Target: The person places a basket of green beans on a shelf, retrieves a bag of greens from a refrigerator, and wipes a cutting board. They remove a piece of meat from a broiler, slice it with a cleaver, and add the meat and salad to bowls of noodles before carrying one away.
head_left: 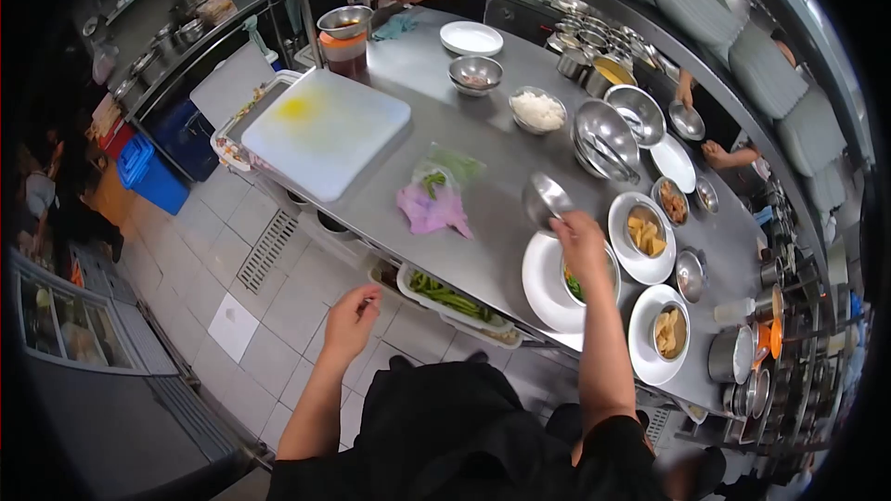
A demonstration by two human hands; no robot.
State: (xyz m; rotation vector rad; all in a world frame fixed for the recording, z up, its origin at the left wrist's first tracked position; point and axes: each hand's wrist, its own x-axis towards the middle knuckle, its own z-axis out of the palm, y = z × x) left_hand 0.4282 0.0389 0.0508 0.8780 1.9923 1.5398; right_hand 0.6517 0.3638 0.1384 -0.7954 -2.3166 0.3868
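Steel desk [492,260] in a busy kitchen. Right grip [583,239]: thumb and fingers pinching the near rim of a bowl [546,199], tilted just beyond the grip and over the desk. Below the grip, partly hidden by it, greens [573,289] sit on a plate [540,283]. Left grip [351,323]: fingers curled, off the desk's edge; whether they pinch anything cannot be told. Likely hazards: the one-sided pinch could let the bowl twist and drop; a low wrist could brush the greens, or a sideways swing strike the chips [647,234] right of the grip.
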